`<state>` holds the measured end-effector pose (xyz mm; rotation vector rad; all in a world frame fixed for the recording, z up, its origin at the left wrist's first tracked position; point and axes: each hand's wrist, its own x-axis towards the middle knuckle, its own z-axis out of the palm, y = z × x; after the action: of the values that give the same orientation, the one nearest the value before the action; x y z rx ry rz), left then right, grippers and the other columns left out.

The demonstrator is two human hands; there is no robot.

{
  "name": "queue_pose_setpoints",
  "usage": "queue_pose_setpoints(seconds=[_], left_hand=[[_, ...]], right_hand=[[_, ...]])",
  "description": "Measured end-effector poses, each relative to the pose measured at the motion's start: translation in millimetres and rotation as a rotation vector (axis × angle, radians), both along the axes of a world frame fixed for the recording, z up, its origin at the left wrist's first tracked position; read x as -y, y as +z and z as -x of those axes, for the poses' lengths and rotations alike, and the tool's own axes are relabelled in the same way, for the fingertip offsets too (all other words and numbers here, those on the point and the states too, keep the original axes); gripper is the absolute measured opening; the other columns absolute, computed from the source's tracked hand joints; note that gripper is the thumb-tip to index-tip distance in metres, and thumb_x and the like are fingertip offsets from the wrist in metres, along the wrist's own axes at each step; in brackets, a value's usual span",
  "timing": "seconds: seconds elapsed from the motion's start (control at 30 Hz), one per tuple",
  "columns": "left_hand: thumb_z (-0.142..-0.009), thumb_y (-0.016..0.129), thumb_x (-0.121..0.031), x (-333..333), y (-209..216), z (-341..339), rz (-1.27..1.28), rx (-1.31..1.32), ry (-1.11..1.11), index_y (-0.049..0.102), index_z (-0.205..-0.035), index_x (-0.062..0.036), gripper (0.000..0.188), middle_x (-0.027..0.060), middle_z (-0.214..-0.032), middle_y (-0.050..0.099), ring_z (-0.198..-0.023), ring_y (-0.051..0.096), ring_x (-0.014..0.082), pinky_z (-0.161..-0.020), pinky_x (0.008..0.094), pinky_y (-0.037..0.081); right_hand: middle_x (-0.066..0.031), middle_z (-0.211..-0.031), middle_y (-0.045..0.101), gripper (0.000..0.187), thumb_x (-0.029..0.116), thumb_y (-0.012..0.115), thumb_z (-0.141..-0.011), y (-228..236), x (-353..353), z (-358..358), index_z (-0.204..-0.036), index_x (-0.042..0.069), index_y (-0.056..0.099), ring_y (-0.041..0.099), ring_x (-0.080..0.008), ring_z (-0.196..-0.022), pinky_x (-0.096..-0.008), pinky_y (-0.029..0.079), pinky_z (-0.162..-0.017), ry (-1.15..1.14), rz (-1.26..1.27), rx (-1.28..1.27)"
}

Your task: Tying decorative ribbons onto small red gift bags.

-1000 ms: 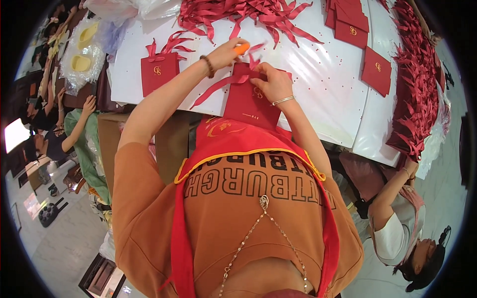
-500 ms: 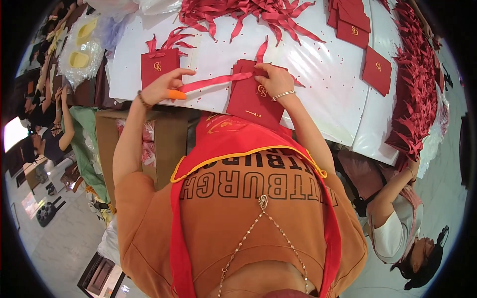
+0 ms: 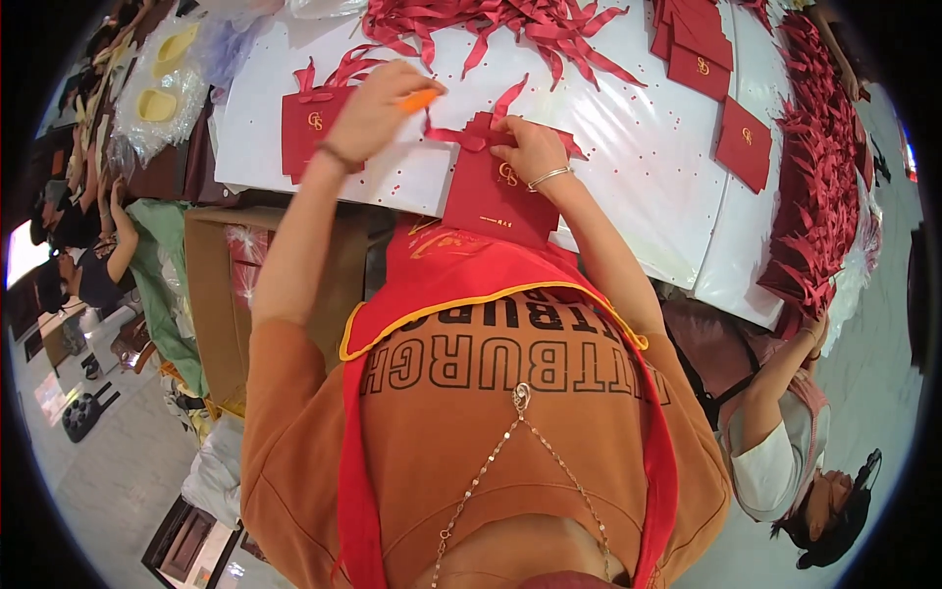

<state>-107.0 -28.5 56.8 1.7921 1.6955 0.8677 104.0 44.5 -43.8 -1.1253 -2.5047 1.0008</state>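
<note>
A stack of dark red paper gift bags (image 3: 488,201) with gold print lies at the table's near edge, in front of my body. At the top bag's upper edge, my right hand (image 3: 535,152) is closed, its fingers pinching a red ribbon (image 3: 473,140) where it crosses itself. One ribbon tail stands up beyond the bag. Up and to the left, my left hand (image 3: 378,113) is closed and slightly blurred, with an orange cover on one digit. The ribbon's left end rises to these fingertips. Partly under my left wrist lies another red bag (image 3: 302,133) with ribbon loops.
Loose red ribbons (image 3: 491,29) heap at the far side of the white table (image 3: 628,196). More red bags (image 3: 743,142) lie to the right, beside a long row of ribboned bags (image 3: 810,177). A cardboard box (image 3: 221,294) stands below left. A co-worker (image 3: 785,442) is at right.
My left hand has moved up and to the right, nearer the stack, and the ribbon no longer stretches taut to the left. My right hand stays at the bag's upper edge.
</note>
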Motion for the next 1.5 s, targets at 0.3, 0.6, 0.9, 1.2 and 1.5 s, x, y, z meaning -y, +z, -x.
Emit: queue_pose_setpoints(seconds=[0.3, 0.6, 0.9, 1.2, 1.5], left_hand=[[-0.083, 0.047, -0.023, -26.3, -61.8, -62.7, 0.167, -0.603, -0.206, 0.060, -0.089, -0.0106, 0.019, 0.0035, -0.087, 0.056, -0.086, 0.051, 0.0229, -0.071, 0.0394, 0.034], [-0.081, 0.051, -0.018, -37.8, -71.5, -65.9, -0.021, -0.476, -0.232, 0.059, -0.093, -0.0086, 0.017, 0.0057, -0.088, 0.057, -0.087, 0.052, 0.0232, -0.074, 0.0381, 0.037], [-0.078, 0.056, -0.011, -26.6, -54.7, -104.6, 0.102, 0.064, -0.218, 0.058, -0.089, -0.0051, 0.012, 0.0113, -0.081, 0.061, -0.073, 0.057, 0.0271, -0.065, 0.0337, 0.045], [-0.078, 0.055, -0.014, -19.2, -64.5, -118.6, 0.118, -0.184, -0.057, 0.056, -0.082, -0.0032, 0.012, 0.0140, -0.073, 0.060, -0.069, 0.058, 0.0292, -0.060, 0.0378, 0.044], [-0.076, 0.054, -0.011, -16.8, -71.7, -125.4, 0.063, -0.188, 0.002, 0.055, -0.078, -0.0041, 0.008, 0.0136, -0.068, 0.059, -0.065, 0.057, 0.0324, -0.057, 0.0429, 0.043]], right_hand=[[-0.0057, -0.088, 0.054, 0.028, 0.021, 0.071, -0.062, 43.6, -6.3, -36.6, -0.086, 0.011, 0.062, 0.050, -0.0272, -0.084, -0.0388, 0.043, -0.071, 0.029, -0.246, 0.140], [-0.0112, -0.085, 0.052, 0.027, 0.019, 0.071, -0.065, 26.5, -13.1, -61.7, -0.087, 0.007, 0.062, 0.056, -0.0266, -0.079, -0.0342, 0.046, -0.073, -0.122, 0.199, -0.021], [-0.0120, -0.089, 0.055, 0.025, 0.017, 0.070, -0.069, 8.6, -16.7, -65.8, -0.089, 0.004, 0.063, 0.057, -0.0226, -0.081, -0.0302, 0.045, -0.074, -0.256, 0.476, -0.144], [-0.0114, -0.096, 0.056, 0.028, 0.013, 0.068, -0.070, 17.3, -10.3, -67.3, -0.095, 0.003, 0.063, 0.057, -0.0217, -0.086, -0.0297, 0.045, -0.077, -0.250, 0.502, -0.205], [-0.0127, -0.093, 0.055, 0.028, 0.012, 0.067, -0.068, 19.8, 1.2, -64.9, -0.094, 0.003, 0.062, 0.055, -0.0234, -0.084, -0.0301, 0.045, -0.076, -0.292, 0.413, -0.238]])
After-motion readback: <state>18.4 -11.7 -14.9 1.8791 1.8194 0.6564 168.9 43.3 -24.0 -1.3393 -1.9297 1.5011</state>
